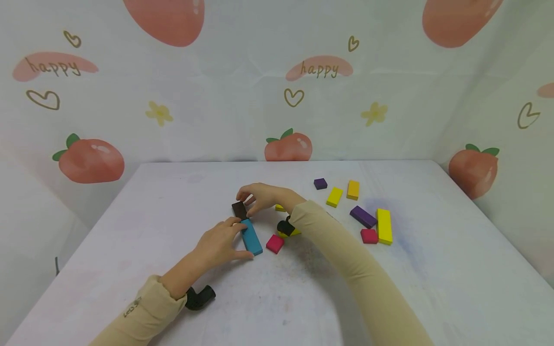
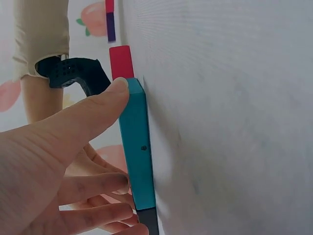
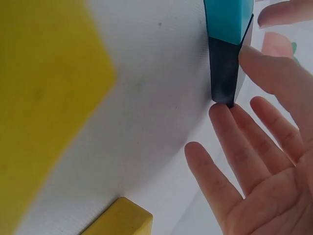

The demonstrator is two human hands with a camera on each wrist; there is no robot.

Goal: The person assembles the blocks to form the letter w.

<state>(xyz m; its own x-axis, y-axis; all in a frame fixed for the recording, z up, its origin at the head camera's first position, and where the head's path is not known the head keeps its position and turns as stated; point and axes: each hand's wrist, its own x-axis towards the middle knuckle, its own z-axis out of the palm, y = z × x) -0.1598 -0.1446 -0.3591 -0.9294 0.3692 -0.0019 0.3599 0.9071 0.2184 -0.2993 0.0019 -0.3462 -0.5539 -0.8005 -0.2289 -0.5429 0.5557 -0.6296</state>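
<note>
A blue block [image 1: 252, 238] lies flat on the table, its far end against a black block [image 1: 239, 210], the two in one line. My left hand [image 1: 216, 244] holds the blue block, thumb at its near end and fingers along its left side toward the join. The left wrist view shows the thumb on the edge of the blue block [image 2: 137, 152]. My right hand [image 1: 268, 196] reaches over from the right and pinches the black block [image 3: 224, 71], a fingertip at its far end and the thumb beside the join.
A red block [image 1: 275, 243] lies just right of the blue one. Yellow blocks sit partly hidden under the right wrist. Farther right are purple blocks [image 1: 363, 217], another red block [image 1: 369, 236] and several yellow blocks [image 1: 384, 226]. A printed cloth [image 1: 225, 105] hangs behind the table.
</note>
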